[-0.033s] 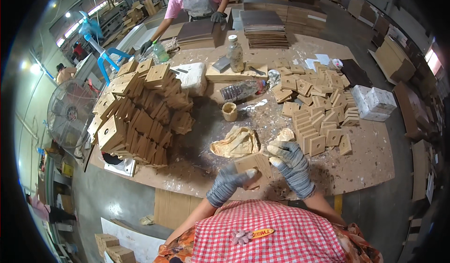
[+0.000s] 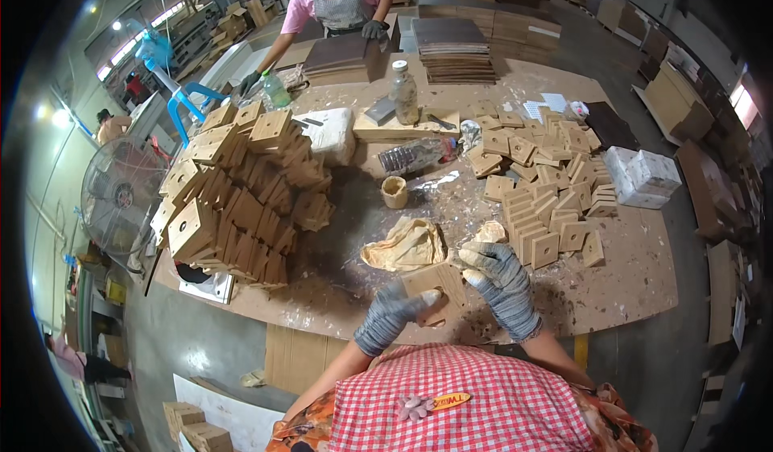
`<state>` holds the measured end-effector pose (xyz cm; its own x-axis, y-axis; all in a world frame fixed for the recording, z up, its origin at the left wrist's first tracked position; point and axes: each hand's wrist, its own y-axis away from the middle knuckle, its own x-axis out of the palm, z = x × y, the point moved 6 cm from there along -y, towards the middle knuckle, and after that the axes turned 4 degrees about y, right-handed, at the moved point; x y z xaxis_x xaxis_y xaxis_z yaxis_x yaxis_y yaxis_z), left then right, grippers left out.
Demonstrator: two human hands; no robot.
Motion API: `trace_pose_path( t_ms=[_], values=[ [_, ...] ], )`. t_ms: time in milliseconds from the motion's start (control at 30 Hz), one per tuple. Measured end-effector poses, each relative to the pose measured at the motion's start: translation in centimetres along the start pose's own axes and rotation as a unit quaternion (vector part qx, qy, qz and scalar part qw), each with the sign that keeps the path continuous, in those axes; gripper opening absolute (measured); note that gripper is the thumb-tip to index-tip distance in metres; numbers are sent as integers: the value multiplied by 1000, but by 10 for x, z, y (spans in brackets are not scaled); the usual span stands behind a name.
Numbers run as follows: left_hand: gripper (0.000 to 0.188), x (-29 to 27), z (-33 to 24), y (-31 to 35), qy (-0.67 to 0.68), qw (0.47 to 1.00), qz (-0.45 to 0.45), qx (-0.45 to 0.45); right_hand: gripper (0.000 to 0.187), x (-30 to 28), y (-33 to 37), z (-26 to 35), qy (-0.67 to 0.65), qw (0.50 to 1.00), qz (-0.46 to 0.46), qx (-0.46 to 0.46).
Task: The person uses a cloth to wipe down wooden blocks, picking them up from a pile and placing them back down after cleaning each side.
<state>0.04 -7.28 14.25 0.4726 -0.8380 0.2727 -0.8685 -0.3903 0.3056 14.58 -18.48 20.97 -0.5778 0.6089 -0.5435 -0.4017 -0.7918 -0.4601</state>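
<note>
Low over the table's near edge, my left hand point(image 2: 390, 315), in a grey knit glove, grips a small square wooden block point(image 2: 448, 281) with its thumb on the upper face. My right hand point(image 2: 506, 289), gloved alike, is closed in a pinch at the block's right edge. Whatever its fingertips hold, if anything, is hidden. Just beyond the block lies a crumpled yellowish cloth point(image 2: 407, 245), with a smaller wad of cloth point(image 2: 489, 231) right of it. Many similar blocks with a central hole form a tall stack point(image 2: 233, 202) at left and a loose heap point(image 2: 555, 178) at right.
A small stained cup point(image 2: 394, 194), a plastic bottle on its side point(image 2: 415, 156) and a glass jar point(image 2: 404, 97) occupy the middle. White wrapped bundles point(image 2: 644, 176) sit far right. Across the table, a co-worker point(image 2: 338, 9) handles dark panels point(image 2: 346, 55). A fan point(image 2: 121, 194) stands left.
</note>
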Motion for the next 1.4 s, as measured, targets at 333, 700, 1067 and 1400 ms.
trace_pose_path(
  t_ms=[333, 700, 1067, 1400],
  values=[
    [44, 9, -18, 6, 79, 996, -43, -4, 30, 2, 7, 1, -54, 999, -6, -8],
    [40, -1, -15, 1, 225, 970, -79, 38, 29, -4, 31, 9, -30, 999, -15, -42],
    [32, -5, 3, -16, 230, 959, -148, 68, 33, 48, 38, 19, 8, 980, 117, -159],
    [49, -17, 25, -14, 257, 962, -94, -5, 29, -8, 20, 2, 92, 991, -73, -60]
  ],
)
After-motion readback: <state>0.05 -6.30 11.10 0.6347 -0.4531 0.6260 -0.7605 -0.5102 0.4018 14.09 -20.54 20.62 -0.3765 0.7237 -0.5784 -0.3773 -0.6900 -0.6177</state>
